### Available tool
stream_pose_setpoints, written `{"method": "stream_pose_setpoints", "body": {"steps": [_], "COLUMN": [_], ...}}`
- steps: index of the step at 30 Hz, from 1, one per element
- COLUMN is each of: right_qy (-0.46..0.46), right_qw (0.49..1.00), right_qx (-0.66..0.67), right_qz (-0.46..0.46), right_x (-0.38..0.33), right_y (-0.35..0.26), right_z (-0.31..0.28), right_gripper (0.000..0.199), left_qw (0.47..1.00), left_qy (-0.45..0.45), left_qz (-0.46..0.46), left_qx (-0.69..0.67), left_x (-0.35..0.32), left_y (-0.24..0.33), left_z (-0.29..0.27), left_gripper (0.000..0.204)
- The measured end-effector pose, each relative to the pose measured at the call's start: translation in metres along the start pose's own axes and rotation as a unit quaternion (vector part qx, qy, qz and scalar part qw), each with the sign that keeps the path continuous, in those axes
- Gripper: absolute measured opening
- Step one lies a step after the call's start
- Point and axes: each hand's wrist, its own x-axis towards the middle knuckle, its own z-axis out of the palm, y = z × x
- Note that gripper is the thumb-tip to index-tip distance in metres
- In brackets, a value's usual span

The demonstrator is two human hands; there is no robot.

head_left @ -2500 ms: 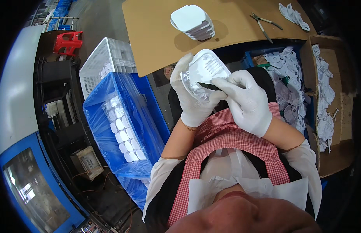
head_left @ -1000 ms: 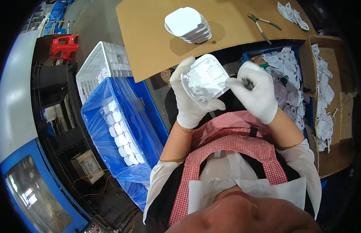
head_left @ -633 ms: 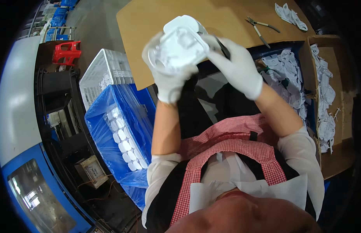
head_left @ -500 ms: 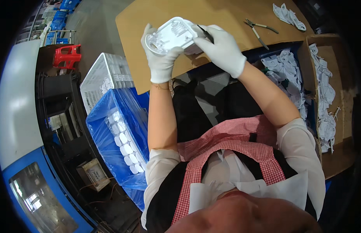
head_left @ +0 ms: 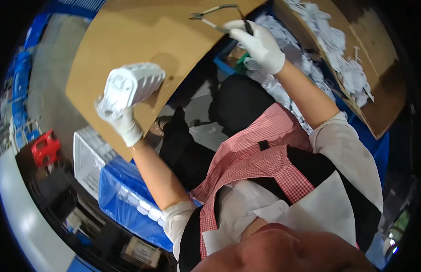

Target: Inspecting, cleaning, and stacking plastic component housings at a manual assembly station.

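Observation:
My gloved left hand (head_left: 121,124) grips a white moulded plastic housing (head_left: 133,84) by its near end, above the left part of the brown table top. The housing is box-like, with ribbed sides and a rounded end. My gloved right hand (head_left: 261,49) is over the table's right edge, closed around a slim black tool (head_left: 247,26); its tip is hard to make out. Beside those fingers is a pair of cutting pliers (head_left: 197,16) with spread, light-coloured handles. The fingertips reach a handle's end, but whether they grip it I cannot tell.
Below the table's right edge lie many white plastic parts (head_left: 305,68), and more fill a cardboard box (head_left: 378,68) at far right. At left are a white crate (head_left: 88,156), a blue-lined bin (head_left: 128,213) of white pieces and a red stool (head_left: 46,147).
My right hand has left the housing and moved over to the pliers, the black tool still in it. My left hand keeps the housing, now lower and tilted. The whole view has turned.

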Motion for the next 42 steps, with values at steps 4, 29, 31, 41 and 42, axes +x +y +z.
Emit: {"method": "stream_pose_setpoints", "body": {"steps": [4, 29, 31, 41, 42], "right_qy": [0.048, 0.010, 0.090, -0.051, -0.083], "right_qw": [0.952, 0.859, 0.860, 0.956, 0.940], "right_qx": [-0.259, -0.278, -0.229, 0.268, 0.315], "right_qz": [0.156, 0.429, 0.447, 0.105, 0.105], "right_x": [-0.029, -0.173, -0.151, -0.107, -0.107], "right_y": [0.118, 0.260, 0.235, -0.080, -0.088], "right_z": [-0.061, -0.044, -0.062, -0.021, -0.011], "right_gripper": [0.045, 0.050, 0.050, 0.019, 0.016], "left_qw": [1.000, 0.997, 0.999, 0.980, 0.968], "left_qy": [-0.027, 0.069, 0.030, -0.100, -0.089], "left_qz": [0.000, -0.020, -0.013, -0.160, -0.202], "left_qx": [0.004, 0.038, 0.028, -0.063, -0.122], "left_x": [-0.013, -0.123, -0.128, -0.141, -0.140], "left_y": [0.010, 0.089, 0.097, 0.131, 0.135], "left_z": [0.002, 0.037, 0.037, 0.100, 0.105], "left_gripper": [0.094, 0.078, 0.080, 0.109, 0.106]}}
